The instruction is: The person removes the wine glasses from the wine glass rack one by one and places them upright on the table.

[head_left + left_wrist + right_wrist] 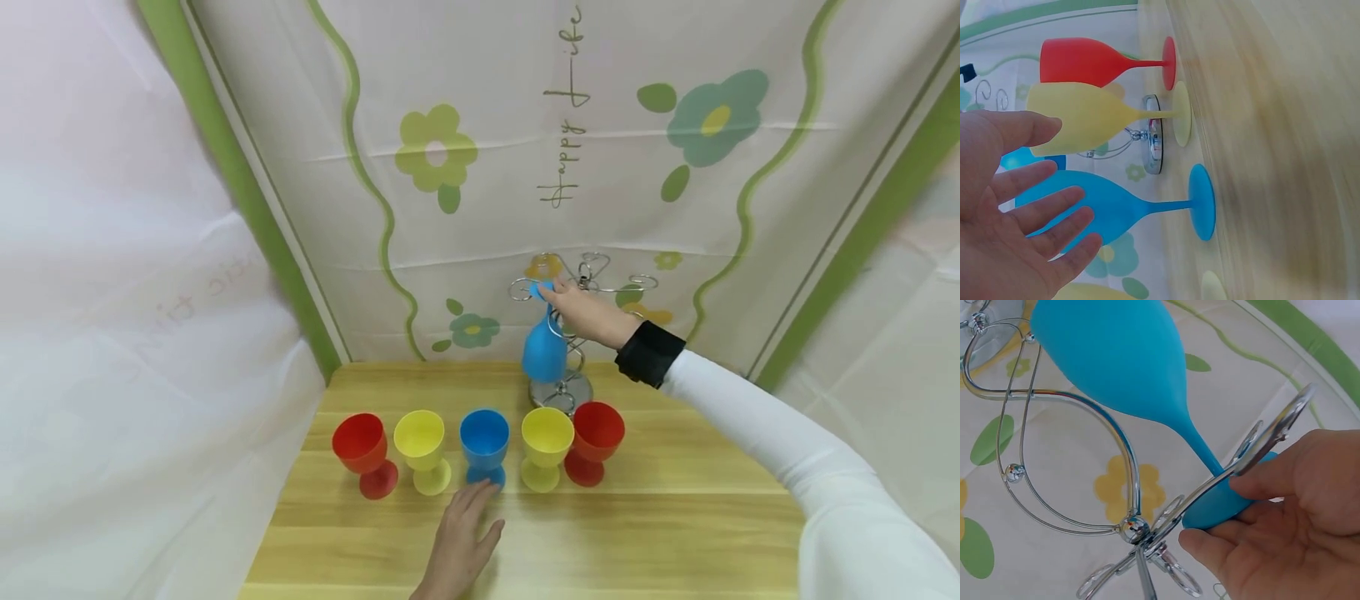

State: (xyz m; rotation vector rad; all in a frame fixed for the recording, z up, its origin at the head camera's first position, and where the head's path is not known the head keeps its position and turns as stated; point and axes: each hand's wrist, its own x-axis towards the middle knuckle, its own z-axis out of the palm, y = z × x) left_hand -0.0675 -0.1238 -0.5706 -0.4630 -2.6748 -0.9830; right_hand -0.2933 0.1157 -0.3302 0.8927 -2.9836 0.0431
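Note:
An upside-down blue goblet [545, 350] hangs at the silver wire rack [582, 283]; my right hand [588, 312] pinches it by its foot. In the right wrist view the goblet's foot [1219, 503] lies between thumb and fingers, its stem beside a curled rack arm [1272, 434]. Near a second blue goblet [484, 442], upright on the table, my left hand [461, 537] hovers with fingers spread. The left wrist view shows that hand [1016, 206] in front of the upright blue goblet [1116, 203], holding nothing.
In the same row stand a red goblet [362, 446] and a yellow goblet [420, 442] on the left, another yellow goblet [547, 437] and red goblet [597, 433] on the right. The rack's round base [581, 390] sits behind them. A printed cloth [495, 225] backs the wooden table [637, 533].

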